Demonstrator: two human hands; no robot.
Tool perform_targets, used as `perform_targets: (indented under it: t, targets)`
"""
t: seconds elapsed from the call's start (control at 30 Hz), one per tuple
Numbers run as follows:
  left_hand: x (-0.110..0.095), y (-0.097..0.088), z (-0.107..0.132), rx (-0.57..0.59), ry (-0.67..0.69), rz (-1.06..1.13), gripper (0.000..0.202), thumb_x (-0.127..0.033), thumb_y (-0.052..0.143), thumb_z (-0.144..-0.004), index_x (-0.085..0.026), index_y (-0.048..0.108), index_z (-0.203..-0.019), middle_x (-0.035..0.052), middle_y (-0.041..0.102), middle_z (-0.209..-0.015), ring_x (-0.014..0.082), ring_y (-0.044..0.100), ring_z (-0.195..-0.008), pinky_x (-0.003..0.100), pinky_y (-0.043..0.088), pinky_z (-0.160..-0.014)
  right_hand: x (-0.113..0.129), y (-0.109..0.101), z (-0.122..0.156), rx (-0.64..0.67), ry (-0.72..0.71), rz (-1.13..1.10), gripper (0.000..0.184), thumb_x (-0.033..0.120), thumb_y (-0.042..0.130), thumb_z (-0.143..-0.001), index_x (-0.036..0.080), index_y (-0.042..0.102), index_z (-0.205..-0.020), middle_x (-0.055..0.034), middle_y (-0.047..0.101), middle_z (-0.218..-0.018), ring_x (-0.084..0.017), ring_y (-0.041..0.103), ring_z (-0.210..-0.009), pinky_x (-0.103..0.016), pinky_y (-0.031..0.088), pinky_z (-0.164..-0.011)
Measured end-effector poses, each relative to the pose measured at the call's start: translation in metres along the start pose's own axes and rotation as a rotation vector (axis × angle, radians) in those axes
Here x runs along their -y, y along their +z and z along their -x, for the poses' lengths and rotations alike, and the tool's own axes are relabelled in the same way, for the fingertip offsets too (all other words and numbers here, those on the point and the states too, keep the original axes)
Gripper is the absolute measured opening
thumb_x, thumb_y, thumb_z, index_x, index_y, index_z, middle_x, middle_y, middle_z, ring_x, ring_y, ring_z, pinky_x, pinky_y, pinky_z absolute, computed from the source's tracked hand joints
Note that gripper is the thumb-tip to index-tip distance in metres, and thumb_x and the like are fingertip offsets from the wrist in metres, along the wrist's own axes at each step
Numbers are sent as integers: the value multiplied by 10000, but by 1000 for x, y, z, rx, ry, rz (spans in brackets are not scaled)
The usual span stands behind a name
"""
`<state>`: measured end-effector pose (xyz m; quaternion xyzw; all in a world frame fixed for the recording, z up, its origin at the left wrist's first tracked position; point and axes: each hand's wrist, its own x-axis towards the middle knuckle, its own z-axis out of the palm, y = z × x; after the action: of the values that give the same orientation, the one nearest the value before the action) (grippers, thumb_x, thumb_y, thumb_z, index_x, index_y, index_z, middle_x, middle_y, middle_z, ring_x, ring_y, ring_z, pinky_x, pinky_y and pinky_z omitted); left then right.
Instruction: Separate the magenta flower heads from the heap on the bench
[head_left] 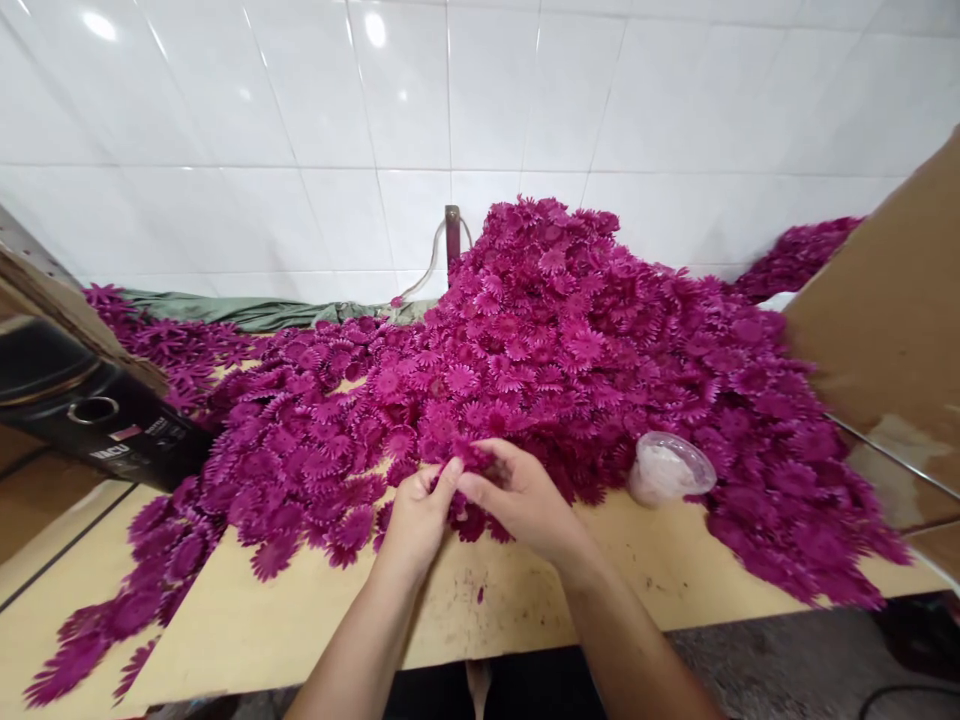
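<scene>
With our left hand [416, 510] and right hand [529, 500], we pinched a magenta flower [472, 458] between thumbs and fingers, over the pale tabletop [300, 630], before a heap of similar flowers [555, 320].

Legible text: one item. Black cylindrical container [154, 440], leaning at the left side, bears white capitals [110, 452], read as "VACU"; whether more letters follow cannot be told. The line runs at a slant, rising slightly to the right. Just above it on the same surface: a small pale-and-reddish mark [125, 434], content unresolved. Right of that mark: small light print [162, 427] in short rows, too small and blurred to read.
</scene>
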<state>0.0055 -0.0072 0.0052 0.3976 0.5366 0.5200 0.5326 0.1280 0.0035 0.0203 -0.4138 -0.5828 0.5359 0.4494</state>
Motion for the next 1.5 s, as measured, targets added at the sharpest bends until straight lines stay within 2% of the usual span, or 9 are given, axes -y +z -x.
perform_targets:
  t: [0.13,0.27,0.43,0.7,0.93,1.13,1.2,1.37,1.5]
  targets:
    - [-2,-1,1,75,-14,-31,510,-655,484,-637,-162,564,-538,2,551,-483,130,495,-502,246,400,-533,-3,12,3,-70,-48,170,101,236,555,-696,175,591,-768,-9,633,-706,-144,575,-657,-275,465,-633]
    - [-4,3,5,236,54,-7,365,-484,646,-603,-145,619,-737,15,614,-618,147,538,-610,259,429,-617,-11,7,-8,-273,-71,304,96,247,509,-723,185,577,-695,6,601,-606,-143,552,-596,-275,452,-615]
    - [-5,4,7,116,41,-17,291,-416,676,-569,-142,596,-626,-18,563,-515,104,490,-487,222,399,-516,-14,-15,-22,-486,-15,139,182,346,479,-748,173,527,-778,-31,615,-678,-155,579,-590,-291,475,-581]
    - [3,0,-2,25,-24,-12,486,-631,574,-563,-165,470,-472,-45,452,-394,88,401,-391,223,339,-434,1,-1,-2,74,-4,69,184,273,589,-687,176,574,-843,-30,651,-807,-158,605,-740,-289,479,-694]
    - [4,2,1,221,65,-2,357,-489,630,-620,-146,588,-710,0,593,-617,135,525,-611,262,428,-636,-7,7,-8,-254,-61,382,145,272,481,-750,181,532,-650,13,560,-580,-128,521,-549,-256,423,-571]
    - [3,6,2,139,81,-49,301,-437,621,-629,-151,527,-613,-39,514,-474,82,426,-446,205,348,-465,-5,-4,-20,-454,-28,239,186,351,447,-774,194,485,-681,12,537,-583,-137,526,-525,-262,434,-533]
    - [3,3,2,113,54,-79,343,-475,613,-618,-159,496,-553,-48,489,-419,67,378,-395,195,304,-423,-3,-9,-20,-402,5,123,190,369,455,-773,186,498,-746,-3,567,-651,-146,567,-585,-278,466,-582]
    - [5,0,-1,-7,25,-42,480,-605,607,-543,-174,409,-466,-86,363,-361,45,287,-354,187,257,-387,1,-3,-6,28,0,67,178,287,576,-706,173,556,-840,-27,630,-804,-157,593,-756,-286,479,-696]
    - [7,-1,-3,16,-21,44,534,-690,526,-549,-169,428,-486,-56,417,-413,74,384,-405,205,329,-422,-3,8,-2,33,-11,131,132,221,557,-694,160,602,-802,-14,639,-727,-148,582,-679,-278,475,-648]
